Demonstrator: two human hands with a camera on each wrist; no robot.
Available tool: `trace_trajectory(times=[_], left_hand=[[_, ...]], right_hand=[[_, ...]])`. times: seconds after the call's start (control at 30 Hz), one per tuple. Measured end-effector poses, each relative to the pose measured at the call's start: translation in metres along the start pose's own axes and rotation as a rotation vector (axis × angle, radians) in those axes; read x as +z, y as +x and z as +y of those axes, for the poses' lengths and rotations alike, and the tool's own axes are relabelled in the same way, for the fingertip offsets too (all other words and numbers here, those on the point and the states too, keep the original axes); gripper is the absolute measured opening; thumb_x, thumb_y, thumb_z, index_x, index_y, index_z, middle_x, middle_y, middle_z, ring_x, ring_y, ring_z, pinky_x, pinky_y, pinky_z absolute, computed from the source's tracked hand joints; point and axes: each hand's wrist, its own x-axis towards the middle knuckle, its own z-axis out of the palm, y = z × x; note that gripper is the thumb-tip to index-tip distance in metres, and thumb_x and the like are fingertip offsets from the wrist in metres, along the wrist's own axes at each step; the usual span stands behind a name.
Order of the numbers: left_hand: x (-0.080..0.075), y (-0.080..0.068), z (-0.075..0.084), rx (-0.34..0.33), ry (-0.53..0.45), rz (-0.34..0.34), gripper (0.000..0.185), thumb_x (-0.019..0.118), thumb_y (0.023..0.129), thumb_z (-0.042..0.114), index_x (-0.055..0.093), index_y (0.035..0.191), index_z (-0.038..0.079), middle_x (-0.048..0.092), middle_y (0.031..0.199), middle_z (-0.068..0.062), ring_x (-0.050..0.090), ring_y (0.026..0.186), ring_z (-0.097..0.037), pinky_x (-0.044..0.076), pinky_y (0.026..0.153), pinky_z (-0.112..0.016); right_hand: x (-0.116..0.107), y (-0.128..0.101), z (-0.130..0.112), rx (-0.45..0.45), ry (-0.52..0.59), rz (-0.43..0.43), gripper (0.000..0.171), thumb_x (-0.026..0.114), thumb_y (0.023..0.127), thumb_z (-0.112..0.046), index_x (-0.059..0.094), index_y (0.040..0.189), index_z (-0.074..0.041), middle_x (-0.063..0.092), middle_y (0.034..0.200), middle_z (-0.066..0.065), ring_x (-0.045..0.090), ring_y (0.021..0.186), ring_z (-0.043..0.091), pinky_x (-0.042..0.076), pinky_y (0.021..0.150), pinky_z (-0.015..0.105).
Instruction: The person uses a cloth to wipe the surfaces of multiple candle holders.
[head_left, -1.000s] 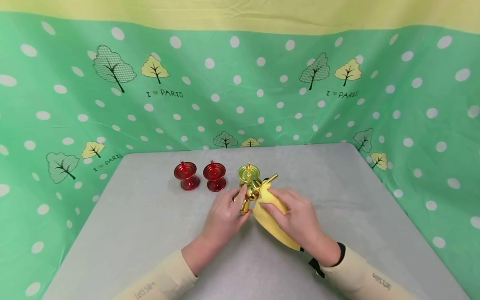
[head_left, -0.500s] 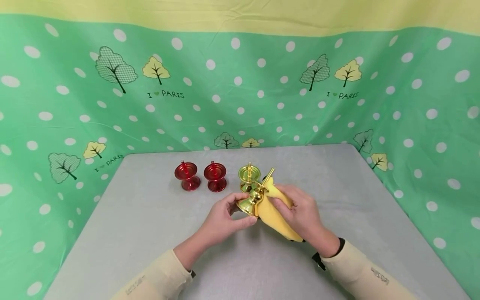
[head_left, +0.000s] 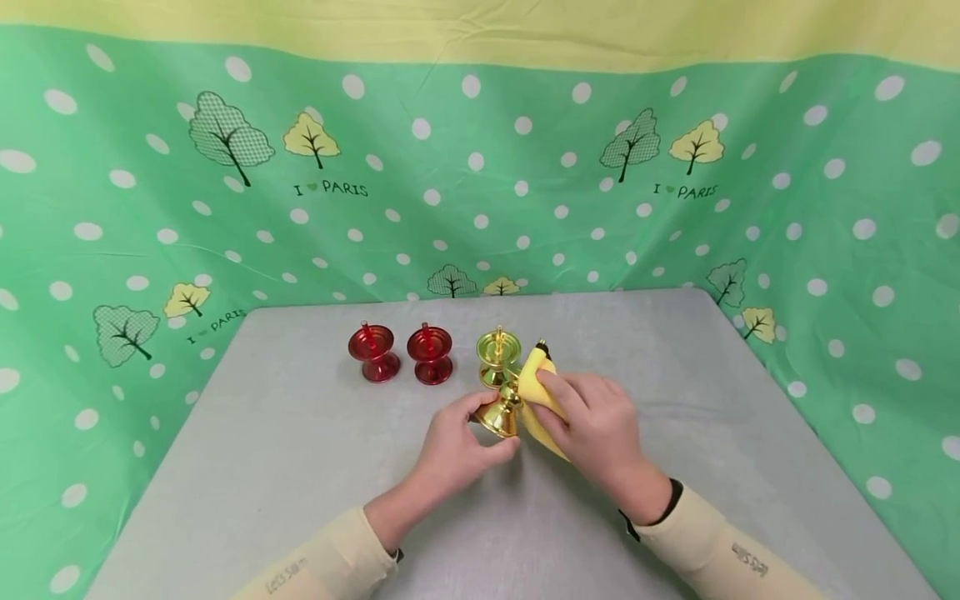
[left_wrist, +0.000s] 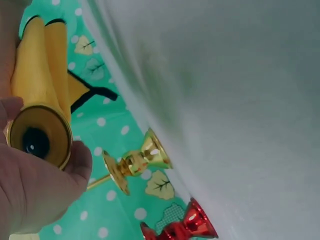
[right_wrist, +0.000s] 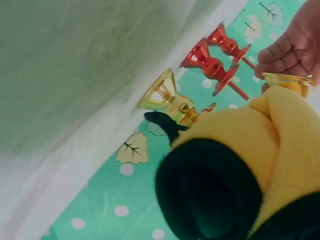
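Grey surface (head_left: 300, 467) before green dotted curtain (head_left: 112, 208), left hand (head_left: 457, 442) gripping gold candlestick (head_left: 501, 412) base, right hand (head_left: 592, 425) pressing yellow cloth (head_left: 538, 387) around it, two red candlesticks (head_left: 401, 352) and another gold one (head_left: 498, 354) standing behind.

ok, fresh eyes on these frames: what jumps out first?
The hands at mid-table: the left hand grips a gold candlestick by its base, while the right hand presses a yellow cloth around its upper part. Behind them stands a row of a second gold holder and two red holders. The loud green polka-dot backdrop with trees fills everything beyond the grey table.
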Motion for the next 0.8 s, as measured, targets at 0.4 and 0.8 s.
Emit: trace_trajectory(times=[0.4, 0.8], left_hand=[[-0.011, 0.006, -0.016, -0.176, -0.487, -0.335, 0.061, 0.077, 0.099, 0.019, 0.051, 0.153, 0.007, 0.064, 0.146, -0.017, 0.068, 0.126, -0.021, 0.058, 0.103, -0.027], [0.005, -0.001, -0.007, 0.132, -0.04, -0.045, 0.077, 0.101, 0.072, 0.018, 0.06, 0.136, 0.013, 0.07, 0.121, 0.0, 0.068, 0.113, -0.015, 0.058, 0.102, -0.036]], right_hand=[[0.003, -0.009, 0.01, 0.019, 0.113, 0.028, 0.033, 0.062, 0.109, -0.034, 0.078, 0.113, -0.006, 0.077, 0.094, 0.009, 0.074, 0.079, 0.028, 0.057, 0.065, 0.045], [-0.007, -0.012, 0.005, -0.019, 0.106, -0.036, 0.033, 0.062, 0.109, -0.038, 0.079, 0.114, -0.01, 0.077, 0.093, 0.007, 0.073, 0.074, 0.026, 0.058, 0.061, 0.047]])
